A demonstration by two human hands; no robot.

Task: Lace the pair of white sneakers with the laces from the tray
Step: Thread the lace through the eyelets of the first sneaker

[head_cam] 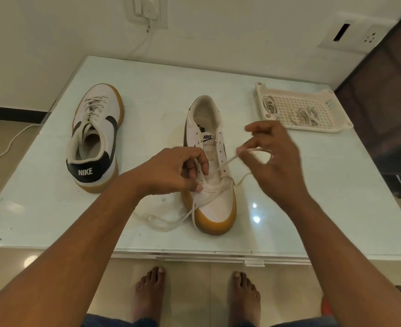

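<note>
Now, shoe (215,208): mid-table, a touch toward 6 o'clock, toe at 6, heel at 12, tongue showing, most eyelets bare.
Lace (225,164): 1 flat bar runs across the lowest eyelets. 1 strand rises tight toward 2 o'clock, a slack one leaves the shoe's side at 3, and a loose tail curls on the table at 7 o'clock off the toe.
Left hand (178,171): in over the shoe from 9 o'clock, fingers curled, thumb and forefinger pinching the lace by the lower eyelets.
Right hand (275,156): at 3 o'clock of the shoe, raised, thumb and fingertip nipping the end of the tight strand. The fingers are blurred, so the finer hold is hard to read.
Laced shoe (95,138): at 9 o'clock on the table, well apart, heel toward 6, toe at 12, threaded all the way up.
Tray (296,100): at 2 o'clock near the table's edge, white, with a perforated floor.
Spare laces (304,115): 2 bundles lying inside the tray.
Table (147,90): pale glossy top, light glints near 5 o'clock.
Feet (150,291): 2, bare, on the floor below the 6 o'clock edge.
</note>
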